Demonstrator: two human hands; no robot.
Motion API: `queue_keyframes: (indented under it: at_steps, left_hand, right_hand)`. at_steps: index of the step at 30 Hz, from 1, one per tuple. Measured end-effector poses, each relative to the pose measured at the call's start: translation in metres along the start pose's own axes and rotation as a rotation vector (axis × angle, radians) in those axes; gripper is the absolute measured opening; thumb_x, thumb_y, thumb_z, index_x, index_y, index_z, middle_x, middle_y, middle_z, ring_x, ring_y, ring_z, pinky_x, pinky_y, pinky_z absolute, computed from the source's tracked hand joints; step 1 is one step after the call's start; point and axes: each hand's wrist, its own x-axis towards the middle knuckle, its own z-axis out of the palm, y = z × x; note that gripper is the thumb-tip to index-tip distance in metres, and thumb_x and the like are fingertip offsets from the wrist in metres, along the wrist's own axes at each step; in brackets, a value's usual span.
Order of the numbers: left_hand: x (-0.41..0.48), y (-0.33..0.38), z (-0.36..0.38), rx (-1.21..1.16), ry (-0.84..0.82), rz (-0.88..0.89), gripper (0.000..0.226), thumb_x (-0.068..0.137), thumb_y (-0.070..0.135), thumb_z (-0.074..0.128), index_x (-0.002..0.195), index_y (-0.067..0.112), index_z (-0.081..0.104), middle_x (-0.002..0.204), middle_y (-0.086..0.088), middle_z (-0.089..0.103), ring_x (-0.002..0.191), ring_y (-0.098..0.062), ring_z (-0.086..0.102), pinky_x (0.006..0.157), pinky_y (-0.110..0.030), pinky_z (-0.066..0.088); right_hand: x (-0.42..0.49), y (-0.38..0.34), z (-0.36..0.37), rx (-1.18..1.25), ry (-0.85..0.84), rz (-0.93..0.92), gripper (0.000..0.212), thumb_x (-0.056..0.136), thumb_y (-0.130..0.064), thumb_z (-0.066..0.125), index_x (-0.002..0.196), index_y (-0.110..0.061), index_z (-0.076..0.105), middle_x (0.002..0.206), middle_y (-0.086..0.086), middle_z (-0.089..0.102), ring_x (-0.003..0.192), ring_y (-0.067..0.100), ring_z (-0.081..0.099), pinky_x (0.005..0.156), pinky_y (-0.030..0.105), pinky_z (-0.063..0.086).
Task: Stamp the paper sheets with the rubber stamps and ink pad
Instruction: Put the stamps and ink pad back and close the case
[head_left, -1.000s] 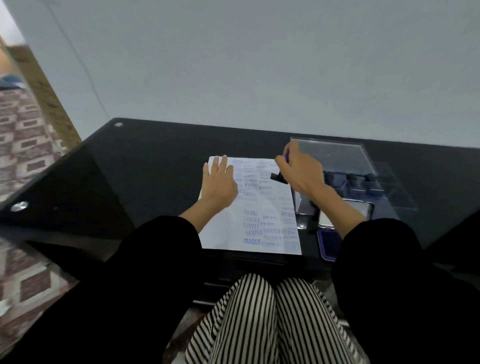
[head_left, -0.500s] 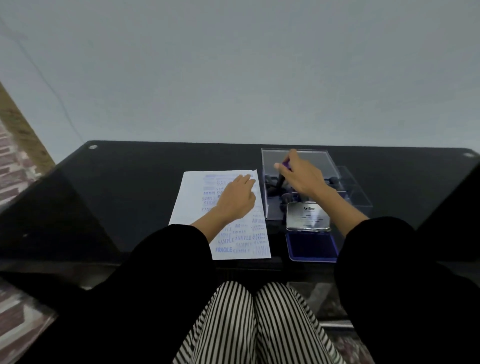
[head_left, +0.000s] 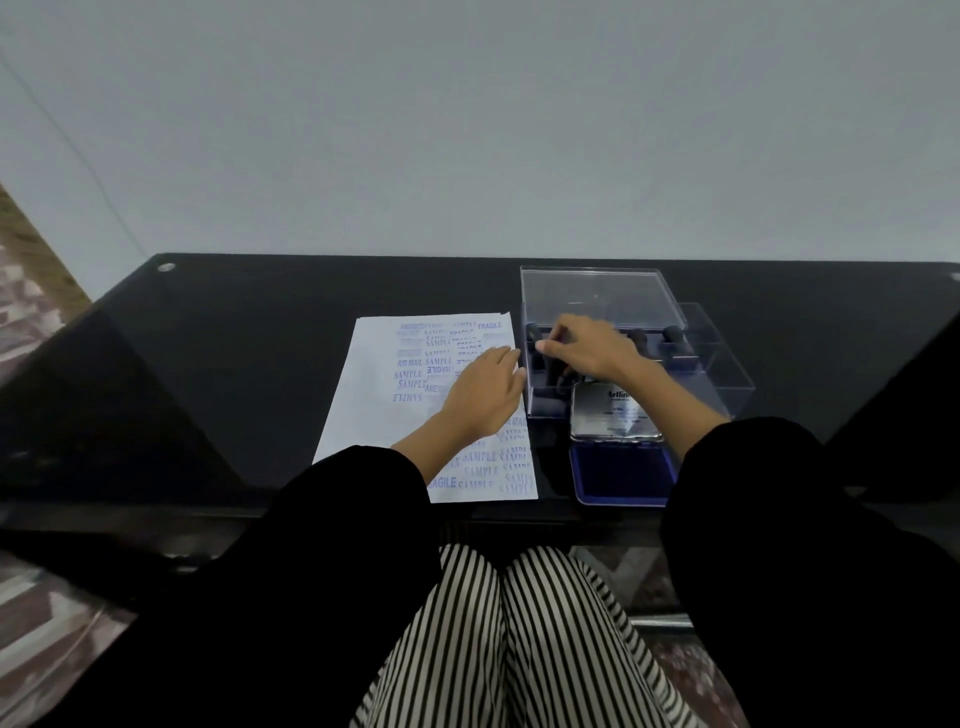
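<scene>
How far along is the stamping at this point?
Done: the sheet is mostly covered in blue prints, left margin bare. In hand: left hand rests on it; right hand reaches among the stamps in the clear box, ink pad open. Remaining: few gaps to fill; further sheets cannot be seen.

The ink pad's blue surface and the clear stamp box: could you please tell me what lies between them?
The pad's open silver lid lies there, between the blue surface and the clear stamp box, as the head view shows.
</scene>
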Motion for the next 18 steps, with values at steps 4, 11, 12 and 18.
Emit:
queue_keyframes:
  at_steps: [4,11,12,18]
  left_hand:
    - [0.002,0.000,0.006,-0.033,0.015,-0.003,0.045,0.103,0.025,0.024,0.140,0.003,0.035,0.146,-0.012,0.039,0.136,-0.021,0.034,0.112,-0.029,0.024]
    - [0.003,-0.003,0.012,-0.062,0.017,0.011,0.043,0.102,0.023,0.026,0.140,0.004,0.035,0.144,-0.012,0.041,0.133,-0.022,0.037,0.111,-0.029,0.027]
    - [0.002,-0.003,0.013,-0.065,0.013,0.012,0.043,0.102,0.023,0.026,0.140,0.004,0.034,0.144,-0.011,0.040,0.134,-0.022,0.036,0.111,-0.029,0.027]
    - [0.003,-0.005,0.015,-0.068,0.011,0.021,0.044,0.102,0.021,0.028,0.142,0.004,0.032,0.145,-0.011,0.039,0.134,-0.021,0.036,0.110,-0.029,0.027]
  right_hand:
    - [0.002,0.000,0.003,-0.027,-0.012,-0.006,0.030,0.091,-0.040,0.054,0.105,-0.013,0.061,0.110,0.006,0.065,0.101,0.022,0.059,0.086,0.036,0.045]
    - [0.005,-0.004,0.004,-0.069,-0.042,0.028,0.033,0.090,-0.040,0.057,0.108,-0.015,0.067,0.113,0.007,0.066,0.103,0.025,0.060,0.088,0.038,0.048]
    - [0.005,-0.004,0.003,-0.071,-0.045,0.033,0.033,0.090,-0.041,0.057,0.109,-0.016,0.067,0.114,0.007,0.066,0.104,0.025,0.060,0.087,0.038,0.047]
    - [0.005,-0.007,0.002,-0.072,-0.046,0.039,0.035,0.089,-0.042,0.057,0.108,-0.015,0.067,0.115,0.008,0.066,0.105,0.025,0.059,0.092,0.042,0.048]
